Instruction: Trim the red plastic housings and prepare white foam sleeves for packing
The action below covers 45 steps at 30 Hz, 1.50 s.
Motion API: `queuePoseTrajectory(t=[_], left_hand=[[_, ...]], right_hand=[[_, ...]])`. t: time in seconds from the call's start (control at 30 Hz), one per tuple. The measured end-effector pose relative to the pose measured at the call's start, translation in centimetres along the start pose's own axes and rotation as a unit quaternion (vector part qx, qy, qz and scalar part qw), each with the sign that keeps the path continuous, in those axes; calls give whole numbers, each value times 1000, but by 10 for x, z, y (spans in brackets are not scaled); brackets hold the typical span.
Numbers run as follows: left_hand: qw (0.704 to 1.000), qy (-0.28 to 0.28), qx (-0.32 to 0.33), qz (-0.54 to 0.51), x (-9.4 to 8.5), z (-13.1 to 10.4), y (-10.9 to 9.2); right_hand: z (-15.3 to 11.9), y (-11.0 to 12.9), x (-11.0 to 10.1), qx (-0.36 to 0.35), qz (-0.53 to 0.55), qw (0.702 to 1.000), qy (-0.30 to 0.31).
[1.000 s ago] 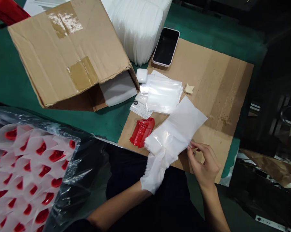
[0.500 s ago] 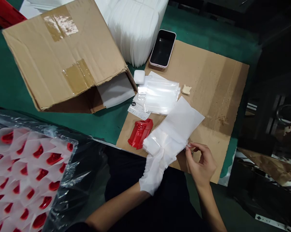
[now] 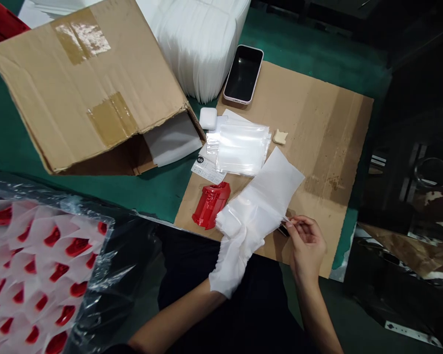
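A white glove covers my left hand (image 3: pixel 238 233), whose fingers are closed on a white foam bag (image 3: pixel 271 184) and partly hidden by it. The bag slants up to the right over the cardboard. My bare right hand (image 3: pixel 307 241) pinches a thin pale bit at the bag's lower right edge, thumb against forefinger. Just left of the gloved hand lies a ribbed red plastic part (image 3: pixel 211 205). Beneath the right fingertips a small dark object (image 3: pixel 283 229) shows in part; its kind is unclear.
Clear plastic bags (image 3: pixel 242 149), a printed card (image 3: pixel 208 169), a white case (image 3: pixel 208 118), a phone (image 3: pixel 243 73) and a small beige piece (image 3: pixel 279 137) lie ahead. Behind stand an open carton (image 3: pixel 85 88) and stacked foam bags (image 3: pixel 199 44). Wrapped red parts (image 3: pixel 41 275) fill the left.
My right hand has drawn slightly down from the bag's edge, still pinching, and the dark object beneath shows more. The left hand keeps its hold; the whole view has shifted slightly.
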<state>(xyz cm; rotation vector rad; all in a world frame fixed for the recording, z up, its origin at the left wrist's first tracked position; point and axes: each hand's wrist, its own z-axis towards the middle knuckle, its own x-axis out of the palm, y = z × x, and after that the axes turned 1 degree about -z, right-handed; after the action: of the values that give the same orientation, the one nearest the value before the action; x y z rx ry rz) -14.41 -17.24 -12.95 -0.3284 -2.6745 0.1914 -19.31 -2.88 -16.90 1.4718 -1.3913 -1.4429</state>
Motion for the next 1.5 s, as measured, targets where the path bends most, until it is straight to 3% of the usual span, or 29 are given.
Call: queuePoseTrajectory(t=[0.17,0.37,0.5,0.6,0.77,1.03,1.3,1.5], left_hand=[[1000,0,0,8,4,-1,-1],[1000,10,14,23,7,0,3],[998,41,38,30,5,3,7],[998,29,49,20,7,4,7],[999,11,33,16,13,0,3],[999,42,5,-8,12,-2,2],[999,49,12,-22,13,2,8],[999,40,18,-25,17,2,7]], right_hand=[[-4,9,2,-40,-17,999,20],[-12,19,8,-150,-78,985,40],[-11,20,8,-249,-141,957,56],[-9,20,5,-297,-169,938,55],[-7,18,3,-226,-130,964,47],[0,24,10,-220,-148,964,23],[3,20,14,-31,12,999,43],[7,16,16,17,21,998,58]])
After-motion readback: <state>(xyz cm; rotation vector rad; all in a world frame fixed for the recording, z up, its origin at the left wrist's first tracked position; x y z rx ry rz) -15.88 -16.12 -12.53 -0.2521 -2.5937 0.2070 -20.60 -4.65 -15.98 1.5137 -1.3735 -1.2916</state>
